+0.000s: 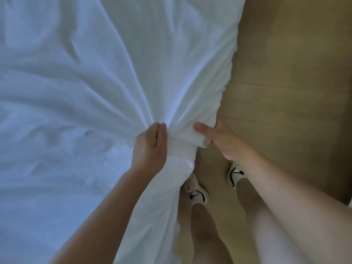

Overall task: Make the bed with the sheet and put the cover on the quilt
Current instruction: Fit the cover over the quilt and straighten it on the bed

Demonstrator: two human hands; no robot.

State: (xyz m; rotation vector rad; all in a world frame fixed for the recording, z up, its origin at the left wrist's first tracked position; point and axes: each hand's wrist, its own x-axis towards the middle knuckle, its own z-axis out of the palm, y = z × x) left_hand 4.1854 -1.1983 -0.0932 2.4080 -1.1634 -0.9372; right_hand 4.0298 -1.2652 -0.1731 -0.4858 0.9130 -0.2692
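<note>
Lowest in the frame, the left forearm (106, 216) rises from the bottom left and the right forearm (282, 191) from the bottom right; between them stand two bare legs (205, 227) on the wooden floor (285, 92). Just above the legs are the left shoe (196, 189) and the right shoe (236, 173), both pale with dark marks; the left shoe is partly behind a hanging fold of cloth.

At middle height, the left grip (150, 145) is closed on a gathered bunch of the white sheet (76, 82); its fingers are curled, the thumb lies against the forefinger, and creases fan out from it towards the top and the left. Just to its right, the right grip (219, 140) holds a thick rolled edge of the same sheet; the thumb lies on top of the fold, and the fingers go round behind it, mostly hidden. The two grips are near each other with a short span of bunched cloth between them.

The sheet fills the left and centre of the frame up to the top edge, rumpled in long folds; its right border runs down beside the floor, and a length of it hangs at the lower centre beside the left leg. The floor fills the right side to the top right corner.
</note>
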